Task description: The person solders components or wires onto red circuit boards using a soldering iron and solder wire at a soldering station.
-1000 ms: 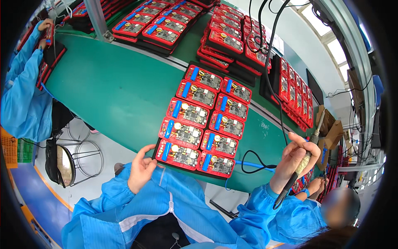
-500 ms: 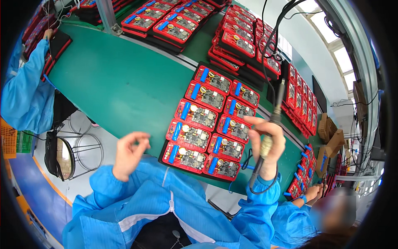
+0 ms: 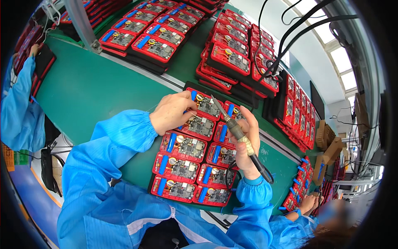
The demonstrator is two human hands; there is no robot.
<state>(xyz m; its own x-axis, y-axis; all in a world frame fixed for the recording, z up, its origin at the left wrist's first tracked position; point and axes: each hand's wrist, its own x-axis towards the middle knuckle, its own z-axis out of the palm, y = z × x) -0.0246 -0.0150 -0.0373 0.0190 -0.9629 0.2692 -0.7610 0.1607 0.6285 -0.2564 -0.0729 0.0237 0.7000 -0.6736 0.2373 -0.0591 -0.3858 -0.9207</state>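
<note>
- The right hand is clenched round the padded handle of a soldering iron. The iron slants up and to the left, and its metal tip sits over the top row of the tray of red-framed circuit boards in front of the person.
- The left hand rests on the upper left board of that tray. Its fingers are pinched together as if on a thin strand of solder wire; the strand is too fine to make out for certain.
- The iron's black cord loops down from the handle past the right wrist.
- The tray lies near the near edge of the green tabletop, two boards wide and several rows deep. With both hands at the far row, I judge the work to be on that row. Whether the nearer rows are done cannot be told, as the joints are too small to read.
- More trays of like boards fill the far side of the tabletop, some stacked, so plenty seems to be left or already set aside.
- A co-worker's blue sleeve shows at the left edge, and another person's hand at the lower right.
</note>
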